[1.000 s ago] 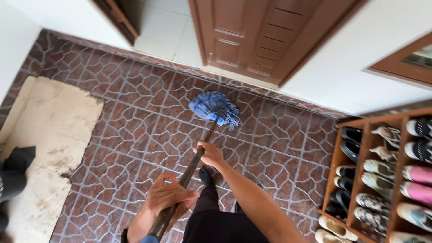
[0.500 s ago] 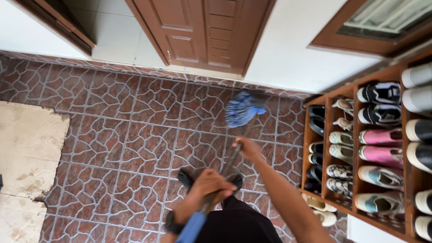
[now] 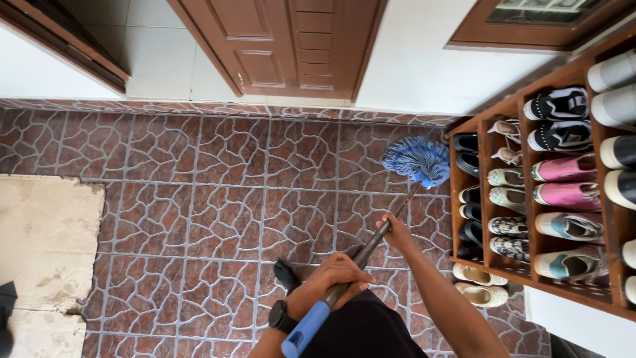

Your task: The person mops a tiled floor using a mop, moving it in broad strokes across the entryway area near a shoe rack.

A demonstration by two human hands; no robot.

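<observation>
I hold a mop with both hands. Its blue string head rests on the red-brown tiled floor, close to the left side of a wooden shoe rack. The dark handle slants down towards me and ends in a blue grip. My right hand grips the handle higher up, nearer the mop head. My left hand, with a black watch on the wrist, grips it lower down, just above the blue grip. My black-trousered legs and one dark foot show below.
The shoe rack holds several pairs of shoes, and pale slippers lie on the floor at its foot. A brown wooden door stands ahead in a white wall. A worn sheet of cardboard covers the floor at left.
The mop head has swept right across the tiles, from the floor's middle to beside the shoe rack. My view turned right with it; both hands stayed on the handle.
</observation>
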